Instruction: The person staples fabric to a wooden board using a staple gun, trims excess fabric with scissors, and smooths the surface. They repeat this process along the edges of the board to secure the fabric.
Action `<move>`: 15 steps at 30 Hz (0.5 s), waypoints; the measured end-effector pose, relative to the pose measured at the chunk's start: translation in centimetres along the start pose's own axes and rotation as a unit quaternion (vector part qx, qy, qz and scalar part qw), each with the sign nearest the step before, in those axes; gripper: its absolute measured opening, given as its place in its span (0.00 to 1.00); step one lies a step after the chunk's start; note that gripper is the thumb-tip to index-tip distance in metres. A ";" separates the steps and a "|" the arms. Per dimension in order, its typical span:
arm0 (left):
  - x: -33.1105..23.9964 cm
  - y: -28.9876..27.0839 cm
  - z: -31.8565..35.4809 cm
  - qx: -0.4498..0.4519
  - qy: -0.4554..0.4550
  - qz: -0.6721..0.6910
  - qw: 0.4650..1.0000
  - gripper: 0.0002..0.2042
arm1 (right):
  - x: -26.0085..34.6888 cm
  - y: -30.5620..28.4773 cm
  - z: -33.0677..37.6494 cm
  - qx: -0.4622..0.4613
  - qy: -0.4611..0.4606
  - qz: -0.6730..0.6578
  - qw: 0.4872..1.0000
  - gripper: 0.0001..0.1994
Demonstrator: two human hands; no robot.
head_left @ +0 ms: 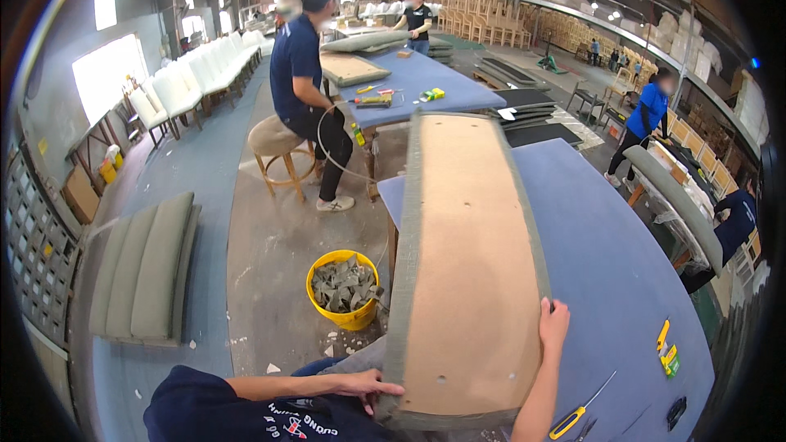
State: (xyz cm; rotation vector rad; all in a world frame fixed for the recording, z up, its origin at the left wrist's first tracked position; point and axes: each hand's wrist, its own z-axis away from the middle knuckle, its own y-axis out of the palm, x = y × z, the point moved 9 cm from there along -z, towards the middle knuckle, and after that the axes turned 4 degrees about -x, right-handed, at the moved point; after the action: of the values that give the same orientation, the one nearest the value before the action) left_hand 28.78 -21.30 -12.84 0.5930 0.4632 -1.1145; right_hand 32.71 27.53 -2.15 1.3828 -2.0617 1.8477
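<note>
A long upholstered panel [471,270] lies back side up on the blue-topped table, stretching away from me. Its back is a tan board with several small holes, and grey-green fabric wraps the edges. Near the close left corner, my left hand [370,386] grips the fabric edge, index finger lying along the board's border. My right hand [554,323] is closed around the right edge, with its fingertips partly hidden. To the right of the panel are a yellow-handled screwdriver [582,408], a yellow utility knife [663,334] and a small black object [676,413].
A yellow bucket [348,315] of fabric scraps stands on the floor left of the table [606,254]. Stacked grey-green cushions [147,270] lie farther left. Ahead, a person [307,90] sits on a round stool [274,137] by another blue table [442,86]. Others work at right.
</note>
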 end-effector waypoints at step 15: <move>0.0 4.4 -4.0 0.188 0.090 0.144 0.967 0.48 | -9.1 -18.7 17.0 -0.216 0.061 0.134 0.965 0.18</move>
State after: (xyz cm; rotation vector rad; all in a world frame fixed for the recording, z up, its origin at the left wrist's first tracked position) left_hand 32.63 -17.29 -14.93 1.0675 0.3080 -0.8765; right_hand 58.38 20.94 2.35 0.8971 -2.4841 1.3839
